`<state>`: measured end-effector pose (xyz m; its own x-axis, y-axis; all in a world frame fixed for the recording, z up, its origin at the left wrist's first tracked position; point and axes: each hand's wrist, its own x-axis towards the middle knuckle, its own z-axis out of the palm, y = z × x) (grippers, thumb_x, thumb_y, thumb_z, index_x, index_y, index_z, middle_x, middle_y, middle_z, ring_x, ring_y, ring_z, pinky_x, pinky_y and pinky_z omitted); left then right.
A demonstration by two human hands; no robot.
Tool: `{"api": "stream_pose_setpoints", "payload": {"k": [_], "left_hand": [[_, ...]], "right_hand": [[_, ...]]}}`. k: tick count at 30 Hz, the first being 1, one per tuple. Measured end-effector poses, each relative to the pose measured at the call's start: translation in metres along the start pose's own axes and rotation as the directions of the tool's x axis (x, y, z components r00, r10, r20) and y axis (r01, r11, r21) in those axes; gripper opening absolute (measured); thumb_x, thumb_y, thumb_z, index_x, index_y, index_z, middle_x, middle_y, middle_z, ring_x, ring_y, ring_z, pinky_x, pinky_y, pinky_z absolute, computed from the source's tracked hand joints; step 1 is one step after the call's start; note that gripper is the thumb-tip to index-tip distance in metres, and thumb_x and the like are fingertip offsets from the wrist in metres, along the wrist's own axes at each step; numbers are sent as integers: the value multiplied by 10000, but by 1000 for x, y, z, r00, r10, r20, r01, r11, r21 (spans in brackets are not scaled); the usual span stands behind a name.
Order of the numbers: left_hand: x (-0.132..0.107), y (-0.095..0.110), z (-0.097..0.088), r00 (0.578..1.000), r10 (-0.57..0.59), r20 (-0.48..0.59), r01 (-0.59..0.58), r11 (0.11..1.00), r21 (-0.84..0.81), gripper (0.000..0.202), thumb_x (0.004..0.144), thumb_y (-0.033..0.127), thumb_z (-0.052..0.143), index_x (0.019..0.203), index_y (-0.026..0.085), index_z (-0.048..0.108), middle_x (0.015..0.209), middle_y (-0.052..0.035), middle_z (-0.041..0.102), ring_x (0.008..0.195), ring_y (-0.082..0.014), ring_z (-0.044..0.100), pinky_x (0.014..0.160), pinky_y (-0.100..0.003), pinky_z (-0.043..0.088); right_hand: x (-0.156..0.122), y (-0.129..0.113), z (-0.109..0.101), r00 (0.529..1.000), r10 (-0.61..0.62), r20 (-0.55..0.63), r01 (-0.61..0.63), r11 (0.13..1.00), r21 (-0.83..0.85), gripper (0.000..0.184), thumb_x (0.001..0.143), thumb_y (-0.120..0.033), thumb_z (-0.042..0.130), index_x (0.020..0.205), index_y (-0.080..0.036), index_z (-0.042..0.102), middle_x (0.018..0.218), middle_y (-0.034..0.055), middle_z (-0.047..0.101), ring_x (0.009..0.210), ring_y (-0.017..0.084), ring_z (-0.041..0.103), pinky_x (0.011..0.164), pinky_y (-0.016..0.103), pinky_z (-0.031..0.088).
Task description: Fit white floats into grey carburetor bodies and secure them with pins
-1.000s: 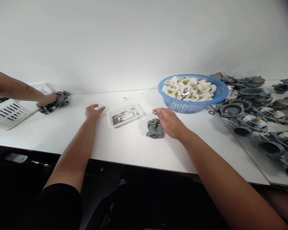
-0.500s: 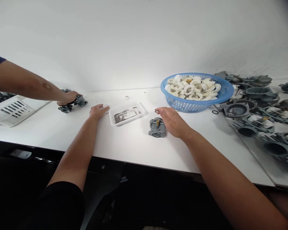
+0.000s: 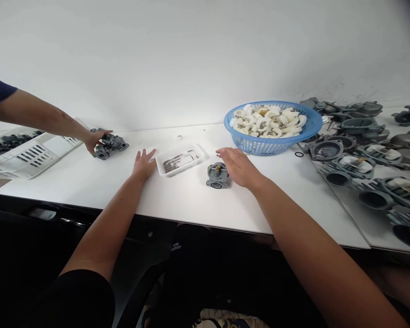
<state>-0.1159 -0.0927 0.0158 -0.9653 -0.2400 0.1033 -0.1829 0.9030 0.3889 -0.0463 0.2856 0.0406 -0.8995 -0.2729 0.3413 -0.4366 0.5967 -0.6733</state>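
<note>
My left hand point(image 3: 144, 165) rests on the white table, fingers spread, left of a shallow white tray point(image 3: 200, 160) of thin metal pins. A thin dark sliver shows by its fingertips, too small to name. On the right, a grey metal carburetor body point(image 3: 217, 175) with a brass piece on top stands on the table. Close against its right side is my right hand point(image 3: 238, 166), fingers pressed together and thumb hidden. A tiny dark bit shows at the fingertips; I cannot make out what it is.
A blue basket point(image 3: 271, 145) of white floats stands behind my right hand. Several carburetor bodies point(image 3: 328, 149) crowd the right side, near a black O-ring point(image 3: 299, 154). At left, a co-worker's hand point(image 3: 94, 139) is on grey carburetor parts point(image 3: 111, 145) beside a white crate point(image 3: 37, 157).
My left hand's fingers have spread, and the white piece seen by them earlier no longer shows. My right hand stays beside the carburetor body. The co-worker's hand has shifted on its parts. The view has turned slightly.
</note>
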Motion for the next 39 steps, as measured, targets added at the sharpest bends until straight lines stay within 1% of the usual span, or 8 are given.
{"api": "stream_pose_setpoints", "payload": {"k": [4,8,12,18,22,28,34,39], "left_hand": [[-13,1,-1,998,-31,-50,34,998,51,490,918,508,523,1285,238,706,1624,-50,367,1560,-304,180,1268,-448,191],[-21,1,-4,994,-70,-85,76,995,71,488,903,549,518,1201,238,748,1545,-76,489,1523,-323,288,1230,-468,288],[-30,4,-2,1000,-9,-15,11,994,105,468,928,466,475,1290,262,690,1525,-50,514,1474,-322,383,1199,-451,338],[-47,11,3,986,105,127,-125,979,160,610,958,320,372,1555,199,404,1628,-78,345,1534,-298,261,1256,-490,196],[-57,15,0,982,122,147,-148,972,182,595,960,306,368,1545,213,424,1602,-87,396,1526,-285,287,1246,-476,234],[-61,17,-6,994,97,42,-103,975,196,501,940,372,436,1411,300,590,1489,-41,557,1463,-313,404,1164,-453,370],[-52,5,-6,993,34,-116,-15,987,161,450,902,339,469,1247,179,709,1353,-101,660,1358,-313,517,1165,-408,383],[-47,-1,-4,981,51,-188,-30,993,112,403,868,389,517,1107,179,764,1261,-100,703,1281,-318,558,1156,-398,391]], "right_hand": [[1,1,0,1000,13,-15,-13,1000,-11,591,1049,-588,178,1077,-210,631,1139,109,670,1199,302,533,1023,472,412],[1,0,0,999,25,-20,-25,1000,14,549,1053,-548,191,1087,-208,620,1157,108,667,1184,299,538,1051,487,391],[1,-1,-1,1000,16,-21,-16,999,29,536,1054,-552,194,1077,-219,613,1150,101,658,1167,291,546,1051,487,390],[0,-1,-2,1000,0,-13,0,1000,21,553,1056,-571,182,1016,-223,610,1087,93,659,1090,274,555,1012,471,408],[0,1,-2,1000,17,-5,-17,999,38,560,1052,-588,184,1013,-226,609,1086,91,657,1094,272,559,1010,466,409],[1,2,-1,1000,18,-16,-17,999,44,555,1054,-575,181,1030,-224,610,1111,97,660,1141,280,553,1035,480,395],[2,3,0,1000,12,-14,-12,999,40,568,1051,-581,172,1044,-224,613,1125,100,664,1170,283,551,1044,483,394],[2,0,-1,1000,20,-22,-19,1000,21,546,1054,-548,187,1052,-222,625,1122,113,667,1196,290,549,1049,482,398]]}}
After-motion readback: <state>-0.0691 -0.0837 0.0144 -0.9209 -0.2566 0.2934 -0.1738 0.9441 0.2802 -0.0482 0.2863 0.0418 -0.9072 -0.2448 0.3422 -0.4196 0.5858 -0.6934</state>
